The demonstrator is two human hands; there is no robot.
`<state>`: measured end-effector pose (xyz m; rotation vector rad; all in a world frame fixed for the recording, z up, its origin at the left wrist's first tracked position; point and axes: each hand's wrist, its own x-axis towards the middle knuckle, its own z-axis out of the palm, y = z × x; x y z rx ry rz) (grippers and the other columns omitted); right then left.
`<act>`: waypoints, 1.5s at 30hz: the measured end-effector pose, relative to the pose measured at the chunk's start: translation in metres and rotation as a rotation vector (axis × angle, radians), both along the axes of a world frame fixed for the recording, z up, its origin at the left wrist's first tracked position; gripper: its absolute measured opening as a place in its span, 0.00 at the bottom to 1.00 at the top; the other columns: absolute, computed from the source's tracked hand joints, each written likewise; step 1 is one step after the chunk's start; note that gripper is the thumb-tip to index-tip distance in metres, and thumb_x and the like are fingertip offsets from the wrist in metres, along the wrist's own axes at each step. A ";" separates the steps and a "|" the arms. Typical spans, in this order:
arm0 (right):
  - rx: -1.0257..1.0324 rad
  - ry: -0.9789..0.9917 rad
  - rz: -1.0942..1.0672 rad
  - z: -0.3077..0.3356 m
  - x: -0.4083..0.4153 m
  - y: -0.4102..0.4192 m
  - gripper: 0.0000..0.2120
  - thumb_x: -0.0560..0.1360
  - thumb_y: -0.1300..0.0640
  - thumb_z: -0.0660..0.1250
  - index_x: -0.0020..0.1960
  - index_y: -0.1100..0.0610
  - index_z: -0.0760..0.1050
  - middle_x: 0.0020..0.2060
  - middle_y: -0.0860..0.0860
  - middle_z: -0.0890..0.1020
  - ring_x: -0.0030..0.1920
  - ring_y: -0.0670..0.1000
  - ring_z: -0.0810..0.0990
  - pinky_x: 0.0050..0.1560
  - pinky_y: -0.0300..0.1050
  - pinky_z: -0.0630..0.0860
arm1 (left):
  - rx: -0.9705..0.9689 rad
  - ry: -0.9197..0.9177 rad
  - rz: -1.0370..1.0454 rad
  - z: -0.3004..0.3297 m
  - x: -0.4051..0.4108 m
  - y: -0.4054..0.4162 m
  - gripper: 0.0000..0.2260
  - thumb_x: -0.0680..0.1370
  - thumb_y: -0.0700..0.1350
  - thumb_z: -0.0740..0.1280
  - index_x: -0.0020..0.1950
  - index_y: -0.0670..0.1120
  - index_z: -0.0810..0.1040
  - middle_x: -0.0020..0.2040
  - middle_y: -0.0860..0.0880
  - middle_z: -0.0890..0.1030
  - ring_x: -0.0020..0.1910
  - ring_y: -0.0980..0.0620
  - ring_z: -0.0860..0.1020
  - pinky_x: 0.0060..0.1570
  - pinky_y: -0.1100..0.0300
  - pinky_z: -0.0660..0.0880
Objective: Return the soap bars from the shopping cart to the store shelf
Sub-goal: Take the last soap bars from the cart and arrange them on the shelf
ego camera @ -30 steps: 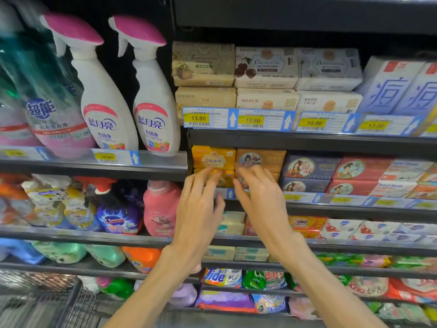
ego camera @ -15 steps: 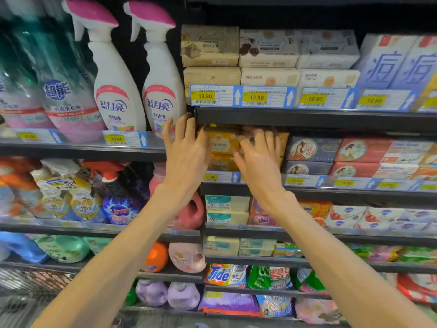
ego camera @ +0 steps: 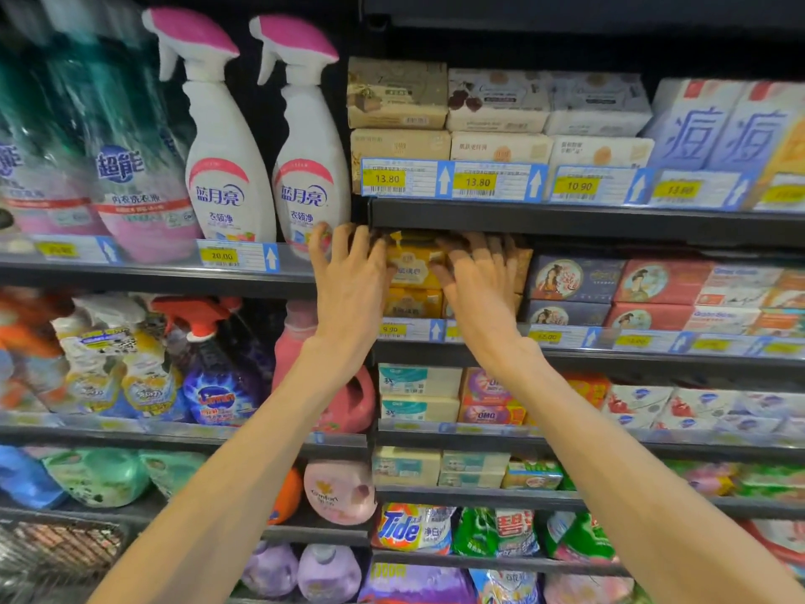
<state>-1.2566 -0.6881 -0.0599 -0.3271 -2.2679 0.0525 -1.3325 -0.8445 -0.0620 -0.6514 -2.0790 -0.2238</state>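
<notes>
You are seating the yellow paper-wrapped soap bar point(ego camera: 416, 265) on the dark metal store shelf point(ego camera: 566, 353), on top of another yellow bar point(ego camera: 411, 303); it lies between your hands; your left hand point(ego camera: 350, 285) and right hand point(ego camera: 477, 285) press its sides with spread fingers, neither one clenched; next, I think, you should push it back evenly and let go.

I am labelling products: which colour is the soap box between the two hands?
Yellow, with a white label; the soap box shows in the head view.
</notes>
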 end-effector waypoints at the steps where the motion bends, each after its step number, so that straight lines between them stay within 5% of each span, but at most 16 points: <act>1: -0.007 0.009 0.004 0.000 0.000 -0.002 0.15 0.79 0.49 0.67 0.62 0.53 0.80 0.67 0.54 0.76 0.71 0.60 0.68 0.74 0.60 0.59 | 0.001 -0.004 -0.003 0.000 0.000 0.000 0.16 0.78 0.50 0.66 0.64 0.46 0.78 0.61 0.46 0.79 0.66 0.40 0.72 0.74 0.38 0.58; 8: -0.006 0.062 0.052 0.003 0.009 -0.002 0.17 0.81 0.47 0.63 0.66 0.53 0.77 0.68 0.52 0.75 0.72 0.58 0.66 0.76 0.59 0.57 | 0.048 0.011 -0.018 0.002 0.006 0.000 0.15 0.79 0.51 0.69 0.62 0.45 0.79 0.59 0.43 0.79 0.65 0.40 0.72 0.72 0.39 0.61; 16: 0.148 0.056 -0.105 -0.008 0.052 0.039 0.17 0.77 0.53 0.66 0.63 0.58 0.75 0.60 0.56 0.78 0.65 0.59 0.72 0.77 0.63 0.55 | 0.015 -0.005 -0.263 -0.008 0.046 0.052 0.14 0.80 0.50 0.65 0.64 0.46 0.78 0.62 0.46 0.79 0.65 0.42 0.74 0.67 0.44 0.66; 32: 0.144 0.157 -0.186 -0.017 0.046 0.069 0.15 0.81 0.51 0.64 0.65 0.56 0.75 0.60 0.55 0.80 0.65 0.59 0.74 0.77 0.63 0.57 | 0.084 -0.100 -0.134 -0.008 0.040 0.084 0.17 0.71 0.45 0.78 0.57 0.46 0.81 0.61 0.43 0.81 0.67 0.38 0.74 0.67 0.37 0.65; 45: 0.136 0.129 -0.125 -0.013 0.055 0.071 0.16 0.80 0.52 0.65 0.65 0.55 0.76 0.61 0.53 0.79 0.66 0.57 0.72 0.76 0.62 0.56 | 0.087 -0.129 -0.140 -0.010 0.036 0.086 0.18 0.73 0.43 0.77 0.62 0.46 0.80 0.62 0.44 0.81 0.68 0.38 0.72 0.69 0.36 0.65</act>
